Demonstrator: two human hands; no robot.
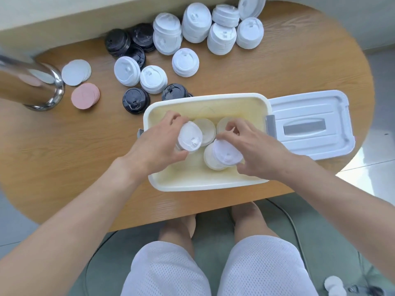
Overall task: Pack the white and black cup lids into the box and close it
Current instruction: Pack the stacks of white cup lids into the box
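Observation:
An open white box [205, 186] sits at the table's near edge, with several white lid stacks inside. My left hand [158, 142] grips a stack of white lids [190, 136] over the box's left side. My right hand [254, 150] holds another white lid stack [226, 154] just above a stack in the box. The box's white lid [310, 124] lies flat on the table to the right. More white lid stacks [196, 22] and black lid stacks [117, 42] stand at the back; two black stacks [135, 100] sit just behind the box.
A shiny metal column base [42, 86] rises at the left. Beside it lie stacks of white round discs [75, 72] and pink round discs [85, 96]. The oval wooden table [64, 146] ends just before my knees.

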